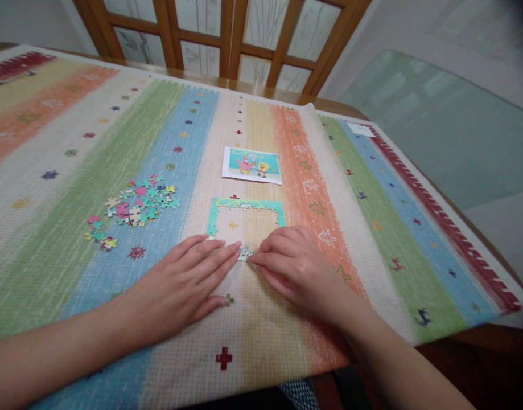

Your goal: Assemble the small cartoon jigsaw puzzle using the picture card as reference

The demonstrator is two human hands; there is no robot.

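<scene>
A partly joined jigsaw frame (245, 205) in teal lies on the striped mat (372, 228) just beyond my hands. My left hand (188, 282) lies flat on the mat, fingers stretched toward the frame's lower edge. My right hand (293, 265) rests opposite it, fingers together and pressing on a small puzzle piece (244, 254) at the frame's bottom edge. Both sets of fingertips meet at that piece. A heap of loose pieces (135, 208) lies to the left of the frame. A small cartoon reference picture (252, 164) sits behind the frame.
The mat covers a wooden table whose right edge (478, 228) falls off to a pale floor. A wooden lattice chair back (227, 40) stands behind the table. A white label (360, 129) is at the mat's far right corner.
</scene>
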